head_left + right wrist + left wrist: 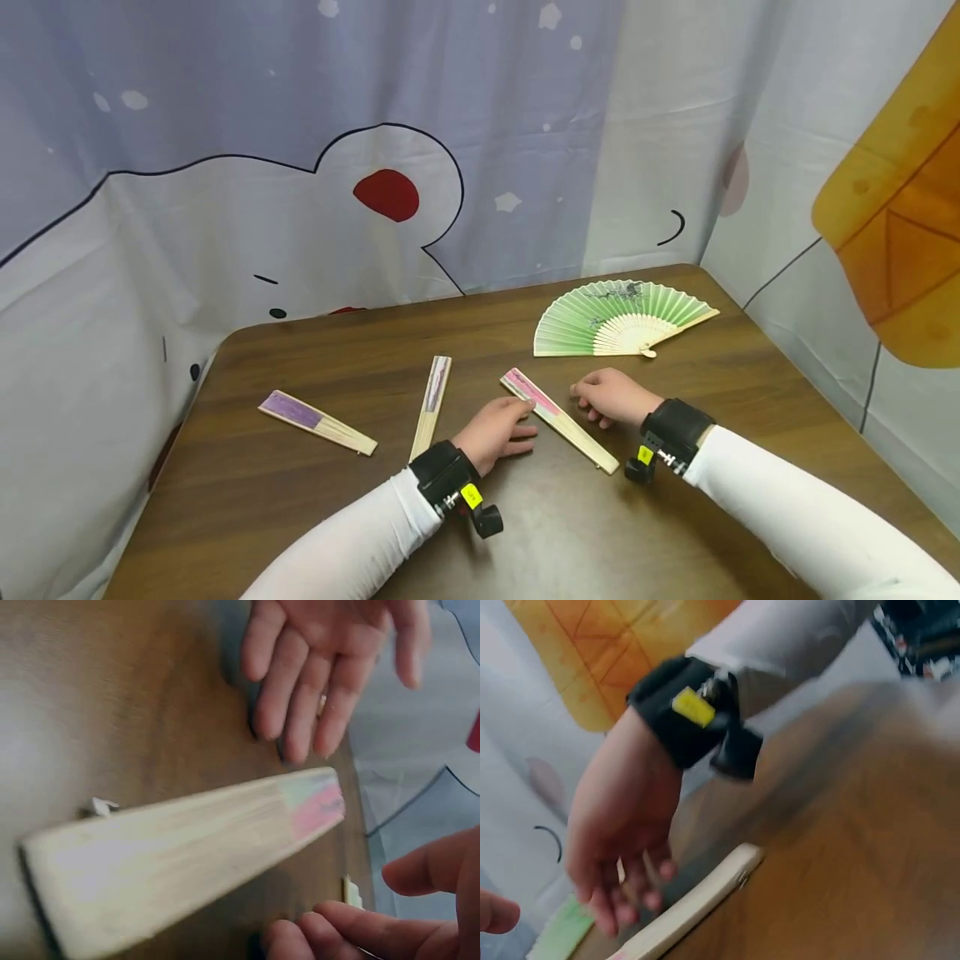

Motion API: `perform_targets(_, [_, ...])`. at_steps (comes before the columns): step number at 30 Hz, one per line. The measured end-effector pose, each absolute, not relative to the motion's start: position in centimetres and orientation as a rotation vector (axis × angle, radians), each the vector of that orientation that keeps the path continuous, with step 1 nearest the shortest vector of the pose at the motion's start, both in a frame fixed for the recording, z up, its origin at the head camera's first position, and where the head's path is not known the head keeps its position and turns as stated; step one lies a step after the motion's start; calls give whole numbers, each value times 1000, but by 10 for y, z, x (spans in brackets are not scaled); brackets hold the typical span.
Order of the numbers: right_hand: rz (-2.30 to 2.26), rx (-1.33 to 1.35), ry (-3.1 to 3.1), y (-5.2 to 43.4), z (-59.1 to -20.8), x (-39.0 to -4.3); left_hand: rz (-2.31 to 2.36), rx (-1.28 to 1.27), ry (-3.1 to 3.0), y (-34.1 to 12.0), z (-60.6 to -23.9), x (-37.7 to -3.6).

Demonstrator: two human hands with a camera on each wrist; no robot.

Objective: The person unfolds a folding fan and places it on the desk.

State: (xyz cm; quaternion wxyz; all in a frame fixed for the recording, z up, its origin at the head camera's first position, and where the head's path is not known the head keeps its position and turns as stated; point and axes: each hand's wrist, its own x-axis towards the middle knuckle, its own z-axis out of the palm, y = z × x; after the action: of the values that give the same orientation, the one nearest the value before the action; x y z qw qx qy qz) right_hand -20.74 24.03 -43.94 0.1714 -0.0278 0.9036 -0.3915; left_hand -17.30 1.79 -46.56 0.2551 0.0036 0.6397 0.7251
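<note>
A folded fan with pink cloth (pixel 558 415) and pale wooden ribs lies slantwise on the table between both hands. On its left side is my left hand (pixel 497 432), fingers spread and thumb right at the pink part. In the right wrist view the left hand's (pixel 319 671) palm and straight fingers show, apart from the fan's ribs (pixel 180 859). My right hand (pixel 615 397) is on the fan's other side, with fingers loosely bent and nothing held. The left wrist view shows the right hand (pixel 626 825) hanging beside the ribs (pixel 697 904).
An opened green fan (pixel 573 327) lies at the back right, beyond the right hand. A folded purple fan (pixel 315 422) is at the left. Between it and the left hand lies another folded fan (pixel 432 400), partly behind the left wrist. Printed curtains (pixel 525 142) surround the brown table (pixel 247 517).
</note>
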Motion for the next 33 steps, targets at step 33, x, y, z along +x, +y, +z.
perform_targets(33, [-1235, -96, 2421, 227, -452, -182, 2318, -200, 1199, 53, -471, -145])
